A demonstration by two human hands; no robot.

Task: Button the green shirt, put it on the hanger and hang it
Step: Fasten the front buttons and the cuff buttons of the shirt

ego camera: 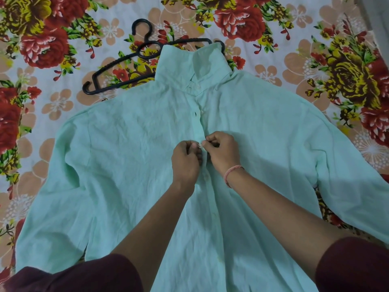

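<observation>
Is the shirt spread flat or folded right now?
Spread flat: the green shirt lies front-up on the floral sheet, sleeves out to both sides.

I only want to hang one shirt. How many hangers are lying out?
1. The black hanger lies on the floral sheet above the green shirt, its right end tucked under the collar. Others may be hidden beneath.

There is a single view, from a wide-angle camera worn on the person's head, looking forward and steeply down over both forearms onto the bed (273, 28). It sits close: the green shirt (126, 154) fills most of the picture, with the left hand (186, 160) and right hand (223, 151) near its centre. The hanger (126, 66) lies at the far side, and straight edges bow toward the borders.
</observation>
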